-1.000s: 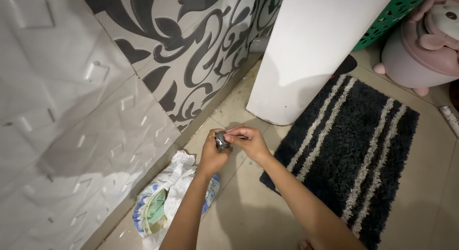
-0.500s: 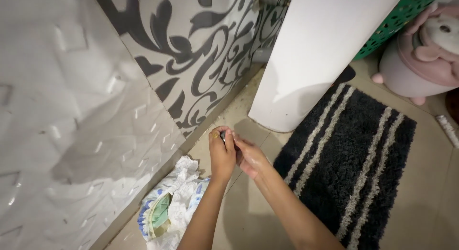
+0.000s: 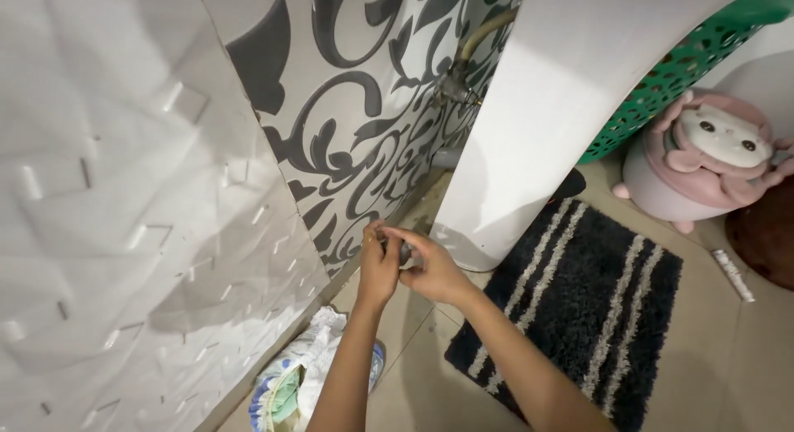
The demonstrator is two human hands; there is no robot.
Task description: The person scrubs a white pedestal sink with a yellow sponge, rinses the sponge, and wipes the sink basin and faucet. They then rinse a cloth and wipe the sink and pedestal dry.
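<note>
both hands met low by the patterned wall (image 3: 364, 143) — the left hand (image 3: 378, 271) and right hand (image 3: 432, 271) had their fingertips (image 3: 395, 236) pinched together on a small grey metal piece (image 3: 403, 252), mostly hidden between them. behind the fingers stood a white pedestal (image 3: 529, 143); below the wrists lay a crumpled cloth (image 3: 310, 370) — a dark striped mat (image 3: 595, 308) to the right.
</note>
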